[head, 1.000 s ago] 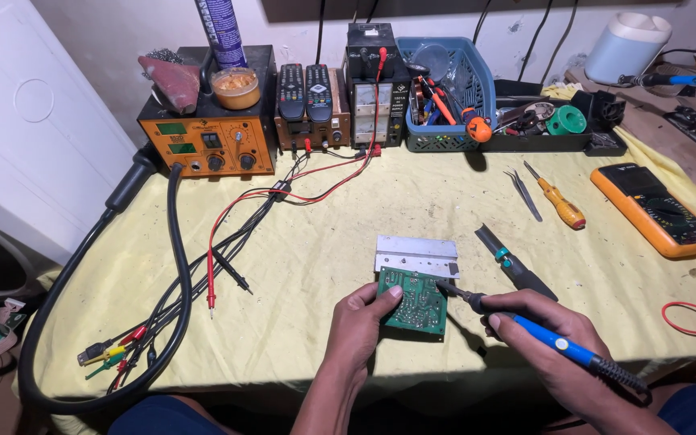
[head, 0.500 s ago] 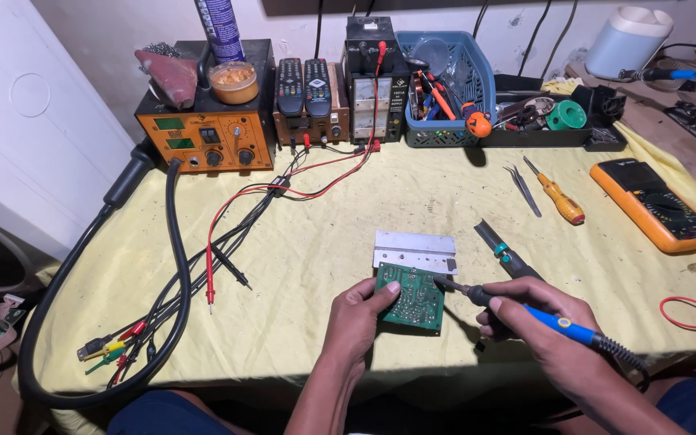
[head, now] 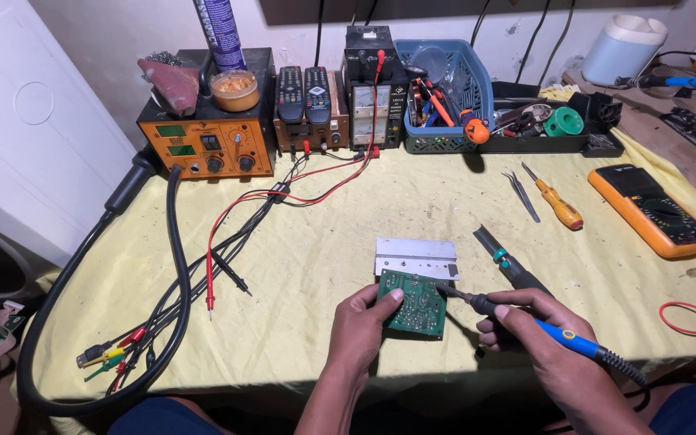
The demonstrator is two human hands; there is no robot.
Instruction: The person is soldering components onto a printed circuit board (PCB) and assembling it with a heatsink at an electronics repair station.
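Green board (head: 414, 304) pinned near the table's near edge, iron (head: 525, 318) tip on its far right corner.

Left hand (head: 362, 322) grips the board's left edge, thumb on top, tilting it off the yellow cloth (head: 300, 266); right hand (head: 537, 334) is closed around the blue-handled iron like a pen. To do this well, I judge the board should stay braced against the metal heatsink (head: 415, 258) on its far edge, the tip resting flat on one joint only, the wrist propped on the cloth. Just right lies a black pen-like tool (head: 509, 262); farther right, tweezers (head: 521, 196), a screwdriver (head: 556, 201), an orange meter (head: 646, 209). At the far edge, a blue basket (head: 477, 97) holds pliers and mixed hand tools; beside it a black tray (head: 533, 141) holds a green spool and small parts. On the orange station (head: 211, 137), far left, an open tub (head: 235, 89) holds amber paste.
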